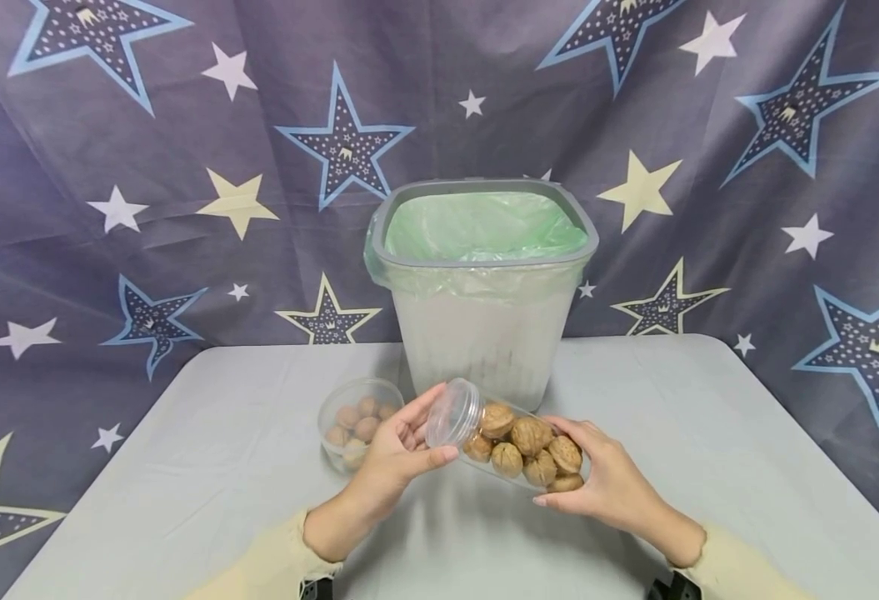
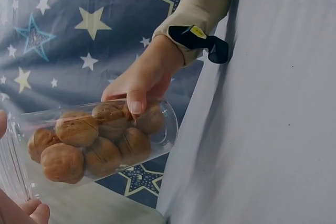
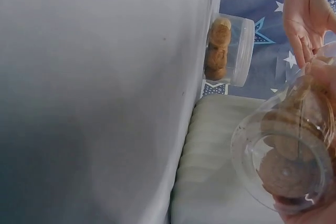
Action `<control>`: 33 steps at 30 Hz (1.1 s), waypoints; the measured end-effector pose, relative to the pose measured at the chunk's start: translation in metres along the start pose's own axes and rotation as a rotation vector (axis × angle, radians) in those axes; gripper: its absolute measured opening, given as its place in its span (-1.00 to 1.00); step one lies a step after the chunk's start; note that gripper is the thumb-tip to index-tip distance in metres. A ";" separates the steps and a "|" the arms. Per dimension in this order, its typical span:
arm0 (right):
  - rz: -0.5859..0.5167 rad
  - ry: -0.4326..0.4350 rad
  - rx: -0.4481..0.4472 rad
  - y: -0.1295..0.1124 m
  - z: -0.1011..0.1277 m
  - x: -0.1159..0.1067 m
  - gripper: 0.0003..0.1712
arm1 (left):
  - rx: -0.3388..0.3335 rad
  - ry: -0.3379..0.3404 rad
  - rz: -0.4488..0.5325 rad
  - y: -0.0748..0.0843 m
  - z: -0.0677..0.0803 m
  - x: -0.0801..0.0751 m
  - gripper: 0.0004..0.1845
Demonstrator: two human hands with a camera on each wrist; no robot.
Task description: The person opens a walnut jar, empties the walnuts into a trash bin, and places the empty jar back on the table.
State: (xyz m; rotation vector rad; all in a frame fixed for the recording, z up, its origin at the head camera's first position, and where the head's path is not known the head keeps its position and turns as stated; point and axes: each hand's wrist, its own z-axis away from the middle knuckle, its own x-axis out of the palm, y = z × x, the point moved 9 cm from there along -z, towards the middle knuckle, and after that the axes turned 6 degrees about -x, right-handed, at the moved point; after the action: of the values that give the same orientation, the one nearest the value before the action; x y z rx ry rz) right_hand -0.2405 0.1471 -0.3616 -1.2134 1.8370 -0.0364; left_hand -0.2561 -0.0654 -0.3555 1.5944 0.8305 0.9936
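Observation:
A clear plastic jar (image 1: 517,446) of walnuts (image 1: 531,435) is held tilted above the table, its ribbed mouth end up to the left. My right hand (image 1: 611,475) grips the base end, thumb underneath and fingers over the far side; the left wrist view shows that hand (image 2: 142,82) on the jar. Around the ribbed end curls my left hand (image 1: 390,458), thumb on the near side and fingers behind. In the right wrist view the jar's round base (image 3: 286,171) faces the camera, with the left hand (image 3: 307,22) beyond.
Left of the jar, a clear round tub (image 1: 328,450) with several walnuts stands on the white table (image 1: 207,467). Behind the jar rises a white bin (image 1: 476,333) with a grey rim and green liner bag. A star-patterned cloth (image 1: 184,150) hangs at the back.

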 end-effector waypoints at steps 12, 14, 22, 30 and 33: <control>0.007 0.020 -0.011 -0.002 -0.001 0.001 0.00 | 0.015 0.015 -0.029 0.002 0.001 0.000 0.02; 0.009 0.022 -0.009 -0.002 0.000 0.002 0.00 | 0.021 0.014 -0.041 0.002 0.001 0.000 0.00; 0.004 0.025 -0.010 -0.003 0.001 0.001 0.01 | 0.075 -0.035 -0.090 0.003 0.003 0.000 0.07; -0.065 -0.013 -0.024 -0.008 0.001 0.002 -0.01 | 0.272 -0.203 -0.096 0.020 0.006 0.006 0.11; -0.107 -0.046 -0.027 -0.009 0.002 0.003 -0.02 | 0.378 -0.308 -0.116 0.030 0.007 0.007 0.10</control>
State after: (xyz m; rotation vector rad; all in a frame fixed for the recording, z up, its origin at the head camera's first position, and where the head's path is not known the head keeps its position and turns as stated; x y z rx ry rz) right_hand -0.2331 0.1411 -0.3608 -1.3199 1.7369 -0.0428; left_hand -0.2464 -0.0690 -0.3256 1.9346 0.9178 0.5069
